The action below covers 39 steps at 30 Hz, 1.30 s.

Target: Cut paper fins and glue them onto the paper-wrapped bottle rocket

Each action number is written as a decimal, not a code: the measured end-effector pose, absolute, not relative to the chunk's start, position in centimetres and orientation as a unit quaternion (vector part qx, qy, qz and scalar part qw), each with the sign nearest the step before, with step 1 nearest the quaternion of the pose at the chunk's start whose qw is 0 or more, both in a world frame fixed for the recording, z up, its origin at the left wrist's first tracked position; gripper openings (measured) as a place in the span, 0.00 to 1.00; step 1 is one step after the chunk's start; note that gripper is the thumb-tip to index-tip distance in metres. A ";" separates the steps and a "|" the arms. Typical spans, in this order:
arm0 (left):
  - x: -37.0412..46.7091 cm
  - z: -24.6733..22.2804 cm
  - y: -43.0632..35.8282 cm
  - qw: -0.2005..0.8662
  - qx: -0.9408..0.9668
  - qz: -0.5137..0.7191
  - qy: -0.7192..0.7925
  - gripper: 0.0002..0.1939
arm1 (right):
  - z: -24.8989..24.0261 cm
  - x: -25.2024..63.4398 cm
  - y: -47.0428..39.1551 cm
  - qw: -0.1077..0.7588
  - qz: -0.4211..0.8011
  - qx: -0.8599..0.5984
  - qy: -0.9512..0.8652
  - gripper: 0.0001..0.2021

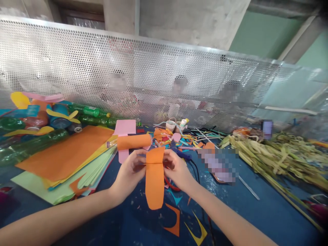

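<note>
Two bare forearms come in from the lower corners, nearest the camera, and between them an orange paper strip (154,188) is held up over the dark blue surface (123,225), in the middle of the view. The left hand (132,171) is nearly closed, its fingertips pinching the strip's left edge; the right hand (179,171) is closed the same way on the right edge. The strip is flat and matt, creased across its upper part, with its long axis running away from the person and its rounded end pointing back toward them. Three curved offcuts lie near it: one teal (176,199), one orange (175,220), one yellow (200,235). Just beyond the hands, one bottle wrapped in orange paper (134,141) lies on its side across pink paper (125,126), its clear neck to the left. On the left is a fanned stack of coloured paper (69,150), orange uppermost, with yellow and pale green below; smooth, shiny green plastic bottles (33,145) lie beside and behind it. Two cups (170,125) stand beyond a litter of scraps and thin straws. To the right spreads a heap of long, fibrous, yellow-green leaves (279,153). Three people (123,99) show behind the perforated metal panel (71,61).
</note>
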State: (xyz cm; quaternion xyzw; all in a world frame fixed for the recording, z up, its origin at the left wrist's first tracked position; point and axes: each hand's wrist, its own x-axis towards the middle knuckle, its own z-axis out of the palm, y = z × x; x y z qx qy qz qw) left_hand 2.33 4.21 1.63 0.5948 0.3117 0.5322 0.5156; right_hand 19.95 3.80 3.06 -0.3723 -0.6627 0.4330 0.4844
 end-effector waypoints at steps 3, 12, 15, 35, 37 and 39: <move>2.3 1.5 4.5 0.506 0.605 0.527 0.317 0.17 | 2.6 20.0 4.0 0.472 0.451 -0.372 -0.660 0.10; 2.3 1.9 4.5 0.536 0.581 0.505 0.347 0.15 | 2.6 20.3 4.2 0.464 0.447 -0.428 -0.633 0.10; 2.4 2.0 4.6 0.561 0.564 0.490 0.356 0.12 | 2.3 20.3 4.5 0.461 0.479 -0.440 -0.604 0.12; 2.1 1.3 5.7 0.536 0.609 0.459 0.362 0.16 | 1.5 20.6 4.9 0.440 0.535 -0.480 -0.539 0.12; 2.1 1.2 5.7 0.536 0.606 0.453 0.374 0.14 | 1.3 20.6 5.0 0.441 0.541 -0.469 -0.541 0.13; 2.1 1.2 5.8 0.541 0.601 0.447 0.382 0.14 | 1.1 20.7 5.1 0.440 0.519 -0.481 -0.552 0.13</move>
